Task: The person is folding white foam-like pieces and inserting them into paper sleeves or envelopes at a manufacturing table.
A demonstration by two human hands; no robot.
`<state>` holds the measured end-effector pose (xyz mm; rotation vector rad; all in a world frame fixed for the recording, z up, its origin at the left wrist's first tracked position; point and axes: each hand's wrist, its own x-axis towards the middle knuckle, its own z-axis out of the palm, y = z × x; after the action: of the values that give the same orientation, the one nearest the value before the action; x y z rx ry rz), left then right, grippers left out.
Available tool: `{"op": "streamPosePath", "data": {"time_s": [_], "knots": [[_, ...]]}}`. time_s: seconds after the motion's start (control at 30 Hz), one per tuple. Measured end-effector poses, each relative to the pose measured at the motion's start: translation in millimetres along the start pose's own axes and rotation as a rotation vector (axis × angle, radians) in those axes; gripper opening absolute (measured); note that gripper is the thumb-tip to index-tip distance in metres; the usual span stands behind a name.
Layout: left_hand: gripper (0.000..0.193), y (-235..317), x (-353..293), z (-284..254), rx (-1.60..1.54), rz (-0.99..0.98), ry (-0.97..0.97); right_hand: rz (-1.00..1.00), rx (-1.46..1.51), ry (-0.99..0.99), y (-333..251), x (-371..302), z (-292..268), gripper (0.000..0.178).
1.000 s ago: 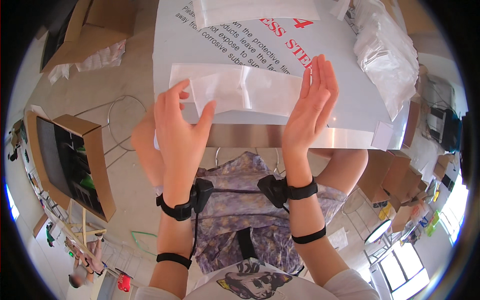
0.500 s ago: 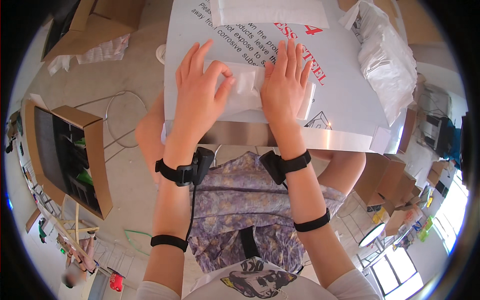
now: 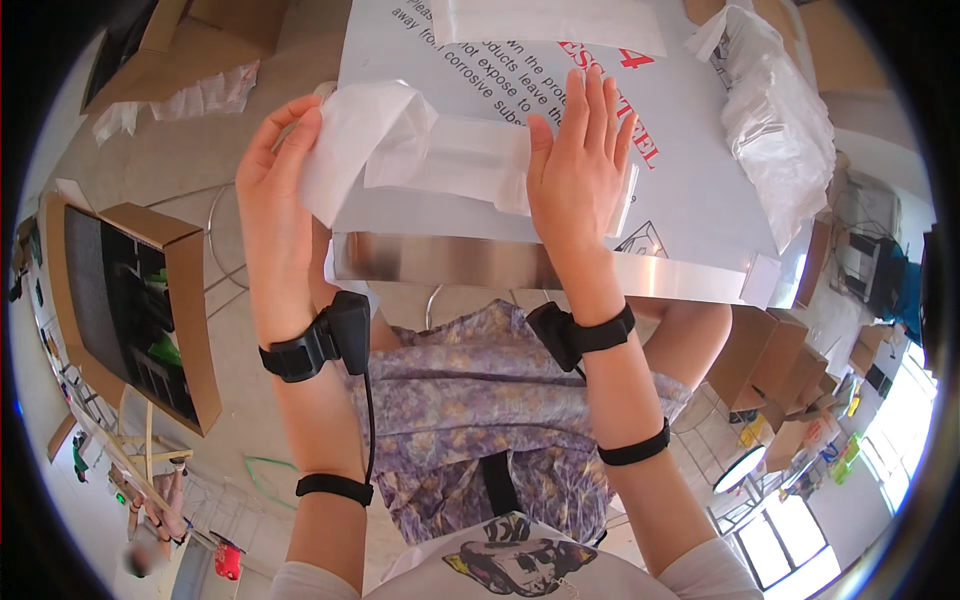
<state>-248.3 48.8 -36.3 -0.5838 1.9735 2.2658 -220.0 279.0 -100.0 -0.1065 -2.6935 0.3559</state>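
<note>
At the table's left edge, my left hand point(image 3: 283, 150) is closed on the raised end of a thin white translucent sheet point(image 3: 385, 140), pinching it between thumb and fingers. The sheet curls over there, then lies flat toward the middle of the table. My right hand point(image 3: 578, 165) rests palm down on the sheet's right part, fingers stretched out together and thumb apart. A narrow white edge of layered sheets point(image 3: 627, 200) shows just right of that palm. Under the sheet lies the table top point(image 3: 480, 75), covered with grey printed film and edged in shiny metal.
Another white sheet point(image 3: 550, 22) lies at the table's far side. A crumpled pile of white plastic point(image 3: 775, 130) hangs over the right edge. On the floor at left stands an open cardboard box point(image 3: 190, 320) with dark contents; more boxes point(image 3: 765, 360) stand at right. A person point(image 3: 160, 520) is far lower left.
My left hand has moved left with the sheet's end, which now lifts and curls at the table's left edge. My right hand stays pressed in nearly the same place.
</note>
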Motion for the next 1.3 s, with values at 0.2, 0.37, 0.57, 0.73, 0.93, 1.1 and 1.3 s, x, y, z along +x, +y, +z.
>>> {"op": "streamPosePath", "data": {"time_s": [0.2,0.37,0.57,0.73,0.93,1.1,1.3], "knots": [[0.035,5.5,-9.3,-3.7,-0.122,0.026,-0.112,-0.038,-0.031,-0.086,-8.5,-13.8,15.9,0.056],[0.039,1.2,-9.4,-4.4,-0.239,-0.021,-0.137,-0.006,0.042,-0.085,-5.5,-13.7,14.6,0.056],[0.049,20.4,-32.0,9.9,-0.185,0.1,-0.183,0.231,0.716,0.081,7.8,-14.4,-28.2,0.052],[0.037,33.3,-33.8,37.7,-0.288,0.264,-0.127,0.446,1.033,0.108,17.3,-19.0,-43.0,0.052],[0.04,62.2,-70.4,109.7,0.217,0.236,-0.469,0.332,1.056,-0.196,-37.0,-21.8,-90.3,0.074],[0.044,31.3,-92.8,121.6,0.292,0.636,-0.467,0.76,1.385,-0.265,-17.6,-33.4,-106.3,0.051],[0.058,-43.2,-77.7,63.2,0.823,0.823,-0.077,0.945,1.98,0.162,4.8,-13.1,-98.4,0.037]]}}
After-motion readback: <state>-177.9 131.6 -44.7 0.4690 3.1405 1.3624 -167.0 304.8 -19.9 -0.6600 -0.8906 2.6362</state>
